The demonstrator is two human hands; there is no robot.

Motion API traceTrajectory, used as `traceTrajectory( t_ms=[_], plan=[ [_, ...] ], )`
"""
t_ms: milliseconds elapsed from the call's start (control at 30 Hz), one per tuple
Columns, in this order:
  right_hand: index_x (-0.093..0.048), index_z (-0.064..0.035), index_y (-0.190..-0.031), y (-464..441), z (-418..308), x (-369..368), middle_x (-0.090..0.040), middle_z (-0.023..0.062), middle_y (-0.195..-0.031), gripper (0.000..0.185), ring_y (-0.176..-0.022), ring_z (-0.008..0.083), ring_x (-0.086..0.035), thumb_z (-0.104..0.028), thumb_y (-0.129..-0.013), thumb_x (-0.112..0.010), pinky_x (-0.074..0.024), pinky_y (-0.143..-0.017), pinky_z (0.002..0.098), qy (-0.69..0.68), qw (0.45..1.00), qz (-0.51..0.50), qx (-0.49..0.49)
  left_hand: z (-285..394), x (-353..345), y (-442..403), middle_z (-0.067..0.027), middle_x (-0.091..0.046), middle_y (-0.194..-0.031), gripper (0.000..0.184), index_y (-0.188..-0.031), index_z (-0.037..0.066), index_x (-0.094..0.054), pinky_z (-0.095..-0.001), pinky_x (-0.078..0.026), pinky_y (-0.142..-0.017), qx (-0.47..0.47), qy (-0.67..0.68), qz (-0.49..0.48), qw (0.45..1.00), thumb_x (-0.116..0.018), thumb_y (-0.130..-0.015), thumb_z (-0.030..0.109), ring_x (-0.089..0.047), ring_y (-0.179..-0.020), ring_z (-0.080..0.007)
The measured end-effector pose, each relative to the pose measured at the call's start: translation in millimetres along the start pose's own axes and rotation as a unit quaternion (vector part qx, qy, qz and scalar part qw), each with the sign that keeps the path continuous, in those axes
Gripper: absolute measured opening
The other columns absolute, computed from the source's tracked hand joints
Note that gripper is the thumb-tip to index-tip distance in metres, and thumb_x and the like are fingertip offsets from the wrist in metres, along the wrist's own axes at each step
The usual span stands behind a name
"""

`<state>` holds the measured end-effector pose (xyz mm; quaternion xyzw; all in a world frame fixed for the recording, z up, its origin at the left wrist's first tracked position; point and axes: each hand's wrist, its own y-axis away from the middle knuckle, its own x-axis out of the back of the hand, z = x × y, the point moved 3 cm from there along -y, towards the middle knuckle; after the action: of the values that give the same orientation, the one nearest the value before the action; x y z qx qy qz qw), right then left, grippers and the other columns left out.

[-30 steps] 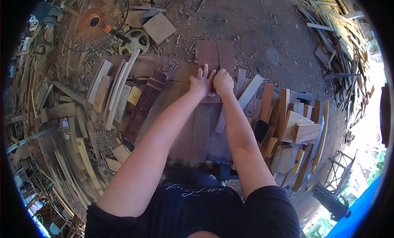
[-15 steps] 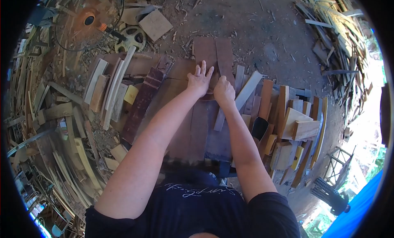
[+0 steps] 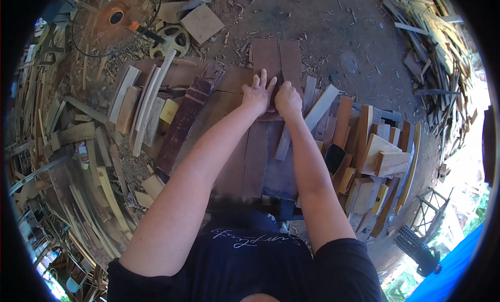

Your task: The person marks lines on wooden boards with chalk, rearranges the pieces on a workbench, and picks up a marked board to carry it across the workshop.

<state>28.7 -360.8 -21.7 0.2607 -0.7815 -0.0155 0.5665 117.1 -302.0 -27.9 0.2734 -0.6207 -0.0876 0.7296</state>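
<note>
My left hand lies with its fingers spread on a flat reddish-brown sheet, pressing on its left part. A dark lengthwise line or slit runs down the sheet between its two sides. Close by on the right, my right hand is closed at this line, around something too small or hidden to make out. The sheet rests across the far end of a brown wooden work surface, which passes beneath both forearms.
Wood offcuts lie stacked to the right, near a black curved object. Curved strips and a dark red board lie left. A fan stands at upper left. Another person is at lower right.
The view shifts slightly between frames. My right hand has moved a little toward me along the sheet's line since the first frame, and my left hand's fingers have spread wider.
</note>
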Motion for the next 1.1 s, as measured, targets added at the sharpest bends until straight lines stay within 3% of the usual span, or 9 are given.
traceTrajectory(
  t_ms=[167, 267, 333, 467, 533, 733, 867, 933, 1100],
  plan=[
    [-0.055, 0.0008, -0.091, -1, 2, 0, -0.066, 0.0245, -0.088, 0.020, -0.083, 0.0391, -0.066, -0.016, -0.089, -0.046, -0.0538, -0.072, 0.0453, 0.001, 1.000, 0.025, 0.012, 2, 9, 3, -0.0168, -0.004, -0.155, 0.102, -0.150, 0.022, -0.012, -0.0535, -0.040, -0.094, 0.007, 0.005, -0.009, 1.000, -0.071, -0.072, 0.051, -0.022, -0.139, -0.0340],
    [-0.055, 0.0006, -0.093, 29, 4, 8, -0.066, 0.0245, -0.089, 0.020, -0.084, 0.0395, -0.066, -0.017, -0.089, -0.046, -0.0536, -0.073, 0.0454, 0.022, 0.999, -0.025, -0.006, -2, 5, 2, -0.0165, -0.004, -0.155, 0.102, -0.149, 0.023, -0.013, -0.0530, -0.041, -0.094, -0.003, 0.018, -0.007, 1.000, -0.071, -0.071, 0.053, -0.022, -0.139, -0.0337],
    [-0.053, 0.0017, -0.098, 26, 2, 8, -0.064, 0.0283, -0.097, 0.021, -0.092, 0.0441, -0.063, -0.014, -0.087, -0.047, -0.0511, -0.079, 0.0484, -0.018, 0.998, -0.042, -0.033, -2, -3, 3, -0.0163, -0.004, -0.155, 0.102, -0.149, 0.023, -0.013, -0.0524, -0.041, -0.093, -0.009, 0.018, 0.005, 1.000, -0.071, -0.071, 0.053, -0.022, -0.139, -0.0336],
    [-0.053, 0.0027, -0.101, 0, -6, 8, -0.062, 0.0300, -0.100, 0.024, -0.097, 0.0443, -0.061, -0.017, -0.089, -0.046, -0.0494, -0.083, 0.0494, -0.033, 0.998, -0.048, -0.040, 0, 6, 1, -0.0156, -0.004, -0.155, 0.101, -0.149, 0.024, -0.014, -0.0510, -0.042, -0.093, 0.008, -0.007, 0.013, 1.000, -0.071, -0.071, 0.053, -0.022, -0.139, -0.0330],
    [-0.053, 0.0051, -0.105, 2, -2, 10, -0.061, 0.0320, -0.103, 0.034, -0.102, 0.0447, -0.059, -0.025, -0.089, -0.050, -0.0467, -0.087, 0.0505, -0.069, 0.995, -0.054, -0.052, 0, 5, 1, -0.0154, -0.004, -0.155, 0.101, -0.149, 0.024, -0.014, -0.0509, -0.042, -0.093, 0.009, 0.001, -0.004, 1.000, -0.071, -0.071, 0.052, -0.022, -0.139, -0.0327],
    [-0.051, 0.0072, -0.105, 12, 7, 7, -0.062, 0.0307, -0.099, 0.050, -0.097, 0.0441, -0.061, -0.037, -0.084, -0.061, -0.0488, -0.085, 0.0469, -0.109, 0.991, 0.001, -0.079, -1, 9, 7, -0.0143, -0.003, -0.155, 0.093, -0.149, 0.025, -0.014, -0.0511, -0.042, -0.092, 0.002, 0.028, -0.001, 1.000, -0.069, -0.076, 0.044, -0.023, -0.139, -0.0317],
    [-0.052, 0.0065, -0.104, 19, 6, 5, -0.062, 0.0306, -0.100, 0.047, -0.096, 0.0434, -0.061, -0.036, -0.086, -0.060, -0.0492, -0.084, 0.0467, -0.071, 0.991, 0.086, -0.070, -1, 12, 8, -0.0134, -0.003, -0.156, 0.084, -0.149, 0.025, -0.015, -0.0508, -0.042, -0.092, 0.004, 0.028, 0.003, 1.000, -0.065, -0.082, 0.034, -0.023, -0.139, -0.0313],
    [-0.056, 0.0049, -0.099, 17, 5, 7, -0.063, 0.0292, -0.098, 0.042, -0.093, 0.0426, -0.062, -0.035, -0.087, -0.058, -0.0500, -0.082, 0.0466, -0.067, 0.995, 0.007, -0.080, -1, 12, 9, -0.0132, -0.004, -0.156, 0.083, -0.149, 0.025, -0.015, -0.0508, -0.043, -0.091, 0.003, 0.038, 0.001, 0.999, -0.063, -0.083, 0.032, -0.023, -0.139, -0.0311],
    [-0.060, 0.0036, -0.094, 18, 6, 5, -0.064, 0.0275, -0.093, 0.038, -0.090, 0.0420, -0.064, -0.034, -0.088, -0.056, -0.0504, -0.080, 0.0472, -0.036, 0.997, 0.007, -0.062, -3, 8, 7, -0.0134, -0.005, -0.155, 0.088, -0.149, 0.026, -0.014, -0.0521, -0.042, -0.092, 0.002, 0.027, 0.006, 1.000, -0.067, -0.080, 0.038, -0.021, -0.139, -0.0313]
  ],
)
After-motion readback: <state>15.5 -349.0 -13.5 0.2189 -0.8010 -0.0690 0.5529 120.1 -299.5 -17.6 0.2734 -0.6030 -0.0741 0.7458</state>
